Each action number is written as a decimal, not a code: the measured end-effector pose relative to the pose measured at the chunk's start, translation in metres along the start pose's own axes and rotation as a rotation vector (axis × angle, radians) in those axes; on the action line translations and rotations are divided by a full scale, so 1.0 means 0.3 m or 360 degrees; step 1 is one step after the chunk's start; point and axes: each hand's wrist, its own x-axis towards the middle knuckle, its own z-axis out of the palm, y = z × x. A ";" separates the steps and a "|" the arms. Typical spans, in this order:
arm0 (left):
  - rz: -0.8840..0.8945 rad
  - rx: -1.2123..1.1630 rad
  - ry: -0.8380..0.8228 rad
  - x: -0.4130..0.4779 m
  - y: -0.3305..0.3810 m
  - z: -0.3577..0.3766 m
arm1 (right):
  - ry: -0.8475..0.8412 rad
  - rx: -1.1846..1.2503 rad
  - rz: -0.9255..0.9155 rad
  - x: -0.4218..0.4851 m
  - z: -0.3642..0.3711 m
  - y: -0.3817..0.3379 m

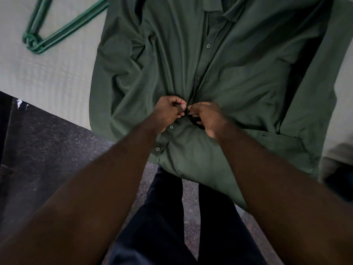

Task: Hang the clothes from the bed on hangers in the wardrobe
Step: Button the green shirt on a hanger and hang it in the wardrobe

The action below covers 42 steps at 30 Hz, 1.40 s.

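A dark green button-up shirt (238, 73) lies front-up on the pale bed (47, 77), collar away from me, its hem hanging over the bed's near edge. My left hand (168, 111) pinches the left side of the button placket at mid-shirt. My right hand (206, 115) pinches the other side of the placket right beside it, fingertips almost touching. Buttons above the hands look fastened; two buttons below them sit loose on the open flap. Green plastic hangers (57, 29) lie on the bed at the upper left, partly tucked under the shirt's shoulder.
A dark speckled stone floor (47, 150) runs below the bed's edge. My legs in dark trousers (172, 226) stand against the bed. A pale cloth item (338, 155) sits at the right edge. The wardrobe is out of view.
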 end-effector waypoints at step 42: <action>-0.0161 -0.0211 -0.0014 -0.005 0.041 0.038 | -0.0223 0.0183 0.0023 -0.035 -0.049 -0.003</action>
